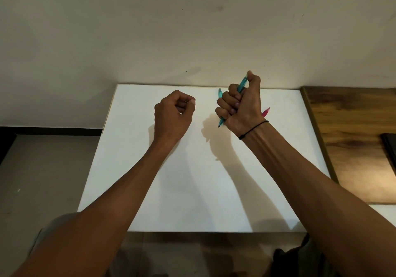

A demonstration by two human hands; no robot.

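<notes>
Right forearm [321,180] ends in right grip [240,105] clenched round teal pens [243,83].

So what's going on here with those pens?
A person holds both hands over a white rectangular tabletop. The right hand grips a translucent teal plastic pen in its fist. A second teal pen and a pink pen poke out beside it, but it is unclear whether they are gripped too. The left hand is curled into a fist, with nothing visible in it.
</notes>
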